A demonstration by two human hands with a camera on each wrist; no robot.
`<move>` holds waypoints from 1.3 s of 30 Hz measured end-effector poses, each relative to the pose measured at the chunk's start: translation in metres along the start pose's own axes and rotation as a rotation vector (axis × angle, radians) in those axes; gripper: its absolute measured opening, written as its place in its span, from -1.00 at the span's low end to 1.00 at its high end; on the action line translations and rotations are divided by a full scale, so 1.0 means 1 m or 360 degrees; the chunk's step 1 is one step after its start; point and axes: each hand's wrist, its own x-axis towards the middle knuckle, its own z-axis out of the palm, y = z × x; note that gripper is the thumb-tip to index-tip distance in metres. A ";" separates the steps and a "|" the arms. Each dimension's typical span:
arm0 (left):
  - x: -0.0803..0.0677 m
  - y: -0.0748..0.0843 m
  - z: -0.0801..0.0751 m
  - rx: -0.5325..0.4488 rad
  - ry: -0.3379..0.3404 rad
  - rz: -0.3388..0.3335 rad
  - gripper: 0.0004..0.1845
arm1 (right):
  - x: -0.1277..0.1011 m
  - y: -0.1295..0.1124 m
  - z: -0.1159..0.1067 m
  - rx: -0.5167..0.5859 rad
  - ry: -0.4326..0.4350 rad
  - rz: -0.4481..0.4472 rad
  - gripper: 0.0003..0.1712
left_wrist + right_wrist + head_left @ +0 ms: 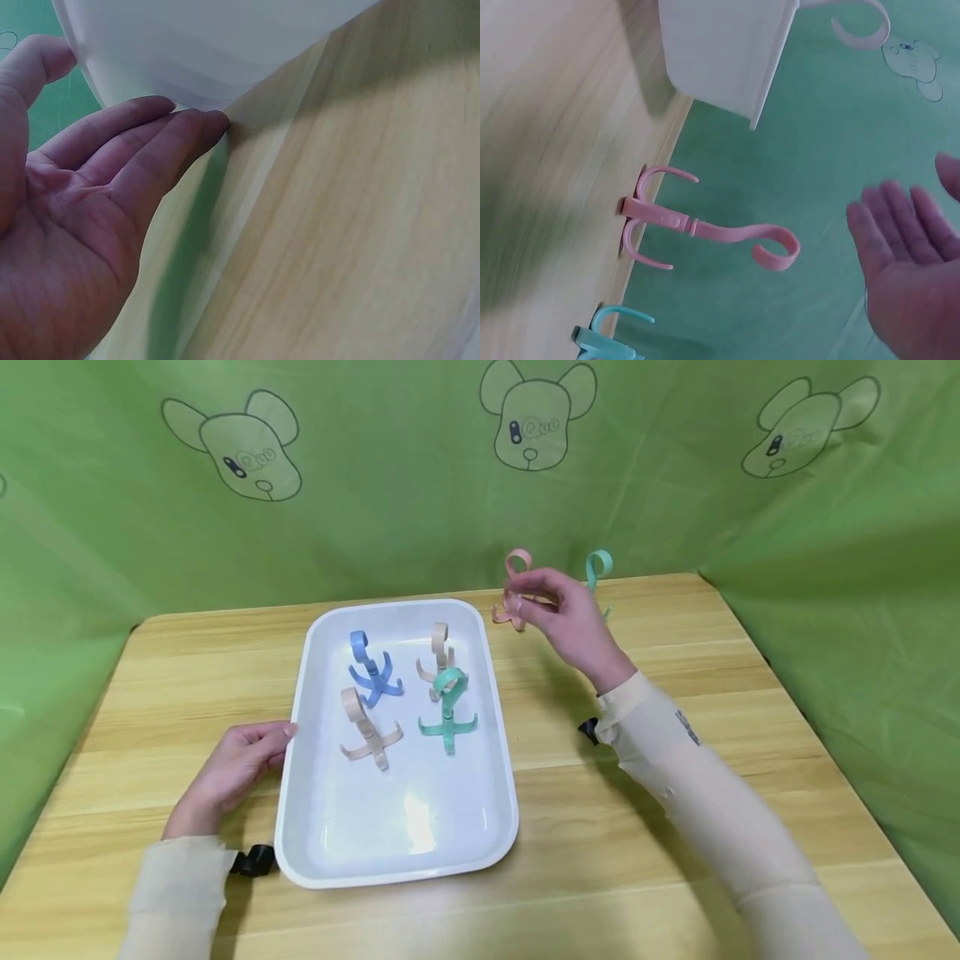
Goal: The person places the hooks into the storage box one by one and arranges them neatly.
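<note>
My left hand (243, 760) holds the left side of a white tray (397, 868), thumb at the rim and fingers against the outer wall in the left wrist view. Inside the tray stand several claw hanging hooks: a blue hook (373, 679), a green hook (448, 723), a front beige hook (371, 743) and a rear beige hook (439, 639). Beyond the tray's far right corner, my right hand (573, 618) is near a pink claw hook (727, 232), its fingers apart from it in the right wrist view. A second green hook (597, 564) is partly hidden behind that hand.
All of this is on a wooden table (645, 877). A green curtain (405, 510) with animal-head drawings hangs along its back edge and both sides. Both hooks outside the tray stand near the back edge, close to the curtain.
</note>
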 end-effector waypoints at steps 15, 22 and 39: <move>0.000 0.001 0.000 -0.0013 0.0021 -0.0035 -0.60 | 0.033 0.012 -0.012 -0.0130 0.0211 0.0275 -0.34; 0.000 0.001 0.000 -0.0010 0.0004 -0.0011 -0.61 | 0.046 0.021 -0.013 -0.0135 0.0208 0.0409 -0.33; 0.001 0.005 0.001 0.0045 0.0011 -0.0044 -0.55 | 0.076 0.051 -0.011 0.0005 0.0294 0.0459 -0.43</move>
